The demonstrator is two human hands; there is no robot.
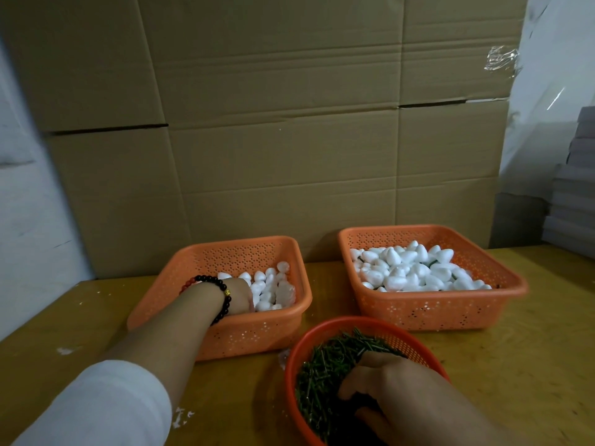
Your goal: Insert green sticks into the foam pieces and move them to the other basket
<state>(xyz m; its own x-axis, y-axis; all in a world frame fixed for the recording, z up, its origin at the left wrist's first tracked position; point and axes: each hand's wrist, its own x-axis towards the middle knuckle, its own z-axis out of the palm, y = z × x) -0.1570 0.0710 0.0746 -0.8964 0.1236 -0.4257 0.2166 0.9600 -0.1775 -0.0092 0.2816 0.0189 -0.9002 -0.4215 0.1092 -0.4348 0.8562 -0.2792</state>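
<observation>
Foam pieces (pixel 270 289) lie in the left orange basket (pixel 225 336), where the left hand (pixel 240 297) reaches down among them — its fingers are hidden, so whether it grips one I cannot tell. Over the round red bowl (pixel 402 336) of green sticks (pixel 325 362), the right hand (pixel 386 378) curls its fingers into the pile, though a pinched stick is not visible. Best to lift a single stick by one end and one foam piece only, then push the stick straight in — skewed, it would likely tear out the side. Pieces in the right basket (pixel 434 312) show stems among them.
</observation>
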